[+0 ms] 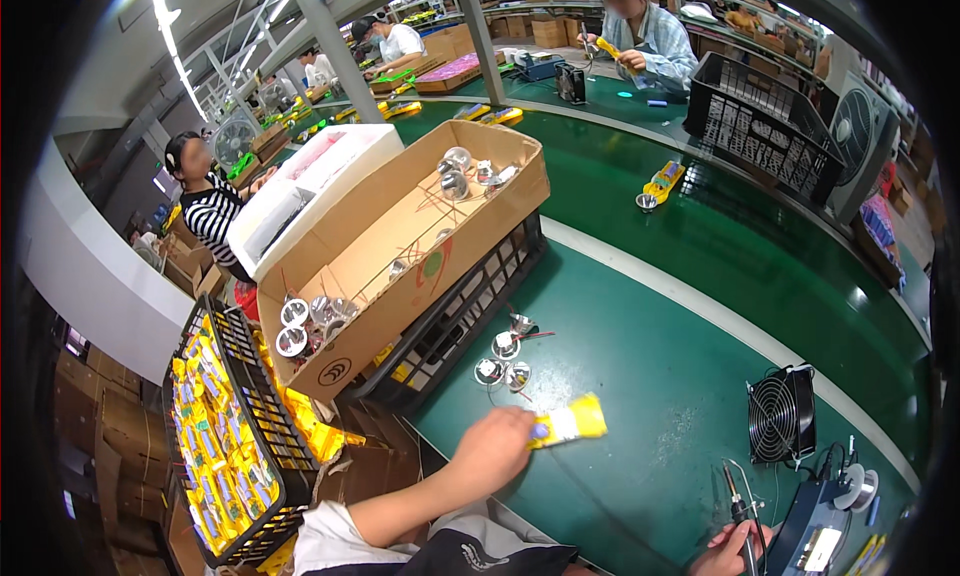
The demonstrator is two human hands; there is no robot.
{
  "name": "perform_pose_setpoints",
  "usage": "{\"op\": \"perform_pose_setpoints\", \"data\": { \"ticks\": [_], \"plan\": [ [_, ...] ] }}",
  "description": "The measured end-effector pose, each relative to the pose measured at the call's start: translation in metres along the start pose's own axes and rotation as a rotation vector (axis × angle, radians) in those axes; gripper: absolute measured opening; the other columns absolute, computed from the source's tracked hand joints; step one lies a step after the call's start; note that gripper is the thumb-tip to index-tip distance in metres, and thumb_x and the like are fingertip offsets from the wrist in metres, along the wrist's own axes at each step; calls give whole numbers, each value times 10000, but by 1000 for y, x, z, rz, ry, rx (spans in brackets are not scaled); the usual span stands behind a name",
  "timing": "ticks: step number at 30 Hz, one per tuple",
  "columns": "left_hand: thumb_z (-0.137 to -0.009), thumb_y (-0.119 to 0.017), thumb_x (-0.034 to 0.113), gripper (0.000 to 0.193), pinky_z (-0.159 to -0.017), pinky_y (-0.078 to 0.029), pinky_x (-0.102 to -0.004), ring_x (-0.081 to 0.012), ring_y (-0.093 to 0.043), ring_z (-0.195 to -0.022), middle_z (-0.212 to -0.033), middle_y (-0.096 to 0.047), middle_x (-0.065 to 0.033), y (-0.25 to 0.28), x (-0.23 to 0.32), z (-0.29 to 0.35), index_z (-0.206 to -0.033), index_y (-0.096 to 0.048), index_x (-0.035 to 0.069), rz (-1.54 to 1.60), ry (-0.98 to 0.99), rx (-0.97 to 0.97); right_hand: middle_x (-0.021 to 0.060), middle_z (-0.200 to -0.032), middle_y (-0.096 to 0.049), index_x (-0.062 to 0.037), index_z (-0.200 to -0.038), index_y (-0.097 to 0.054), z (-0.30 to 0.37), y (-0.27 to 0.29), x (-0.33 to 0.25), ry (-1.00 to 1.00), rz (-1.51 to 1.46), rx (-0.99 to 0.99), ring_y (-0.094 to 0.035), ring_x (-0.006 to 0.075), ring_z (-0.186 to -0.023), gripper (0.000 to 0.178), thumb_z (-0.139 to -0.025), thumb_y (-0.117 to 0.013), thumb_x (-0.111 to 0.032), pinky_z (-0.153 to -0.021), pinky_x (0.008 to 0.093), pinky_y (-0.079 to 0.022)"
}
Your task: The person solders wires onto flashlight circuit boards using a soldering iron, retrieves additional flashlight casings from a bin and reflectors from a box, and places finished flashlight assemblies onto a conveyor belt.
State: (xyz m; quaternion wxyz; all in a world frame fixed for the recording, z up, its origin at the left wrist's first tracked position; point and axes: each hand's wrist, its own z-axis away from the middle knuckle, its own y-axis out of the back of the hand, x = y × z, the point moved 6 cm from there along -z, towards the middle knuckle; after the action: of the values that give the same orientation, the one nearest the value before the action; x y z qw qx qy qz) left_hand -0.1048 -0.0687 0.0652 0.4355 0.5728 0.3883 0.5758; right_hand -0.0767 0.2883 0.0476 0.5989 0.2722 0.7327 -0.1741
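Note:
Low over the green bench, my left hand point(495, 446) is closed on one end of a yellow plastic housing point(585, 417), which has a white part and a bluish-purple piece near my fingers. At the lower right my right hand point(728, 554) grips a soldering iron point(740, 513), its tip pointing up and away from me. A blue soldering station point(805, 536) with a reel of solder wire point(856, 488) stands right beside that hand. Just beyond my left hand lie several silvery lamp reflectors point(506, 346) with thin wires.
A cardboard box point(430, 261) of reflectors rests on a black crate at left. Another black crate point(265, 416) holds many yellow housings. A small black fan point(782, 414) stands right. Beyond runs a green conveyor point(760, 246) carrying a yellow housing point(663, 183). Other people work across it.

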Motion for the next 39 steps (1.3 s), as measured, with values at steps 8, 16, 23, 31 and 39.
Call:
{"op": "perform_pose_setpoints", "data": {
  "ticks": [8,16,23,31,39],
  "plan": [
    [-731,-561,151,211,-858,-384,-333,-189,-474,-977,-1038,-516,-17,-29,104,-51,-932,-505,124,-212,-1199,16,99,-606,-493,16,-856,-437,4,25,-13,109,-156,231,-448,146,-471,209,-793,-608,-87,-417,245,-364],
    [-743,-570,166,235,-830,-418,-335,-217,-497,-1027,-1167,-513,-34,-18,88,-39,-975,-530,155,-111,-1315,105,92,-601,-482,13,-857,-442,6,26,-5,74,-186,220,-442,144,-473,185,-793,-597,-66,-424,241,-362],
    [-691,-665,24,277,-751,-446,-353,-288,-537,-859,-946,-543,-123,30,-54,13,-955,-583,35,130,50,702,98,-607,-486,14,-858,-440,2,17,-3,52,-152,210,-445,150,-476,186,-788,-594,-64,-423,244,-364],
    [-700,-702,88,155,-667,-458,-331,-237,-564,-736,-796,-595,-56,35,-77,-2,-837,-635,58,36,-95,478,43,-602,-471,-25,-866,-426,1,12,9,68,-60,136,-390,51,-412,132,-862,-511,-126,-365,160,-304],
    [-682,-713,66,164,-616,-470,-302,-212,-571,-713,-815,-621,-70,33,-78,0,-838,-665,59,101,-179,519,32,-624,-466,-38,-872,-439,5,8,7,51,-110,109,-382,40,-426,109,-883,-497,-130,-373,149,-294]
  ]
}}
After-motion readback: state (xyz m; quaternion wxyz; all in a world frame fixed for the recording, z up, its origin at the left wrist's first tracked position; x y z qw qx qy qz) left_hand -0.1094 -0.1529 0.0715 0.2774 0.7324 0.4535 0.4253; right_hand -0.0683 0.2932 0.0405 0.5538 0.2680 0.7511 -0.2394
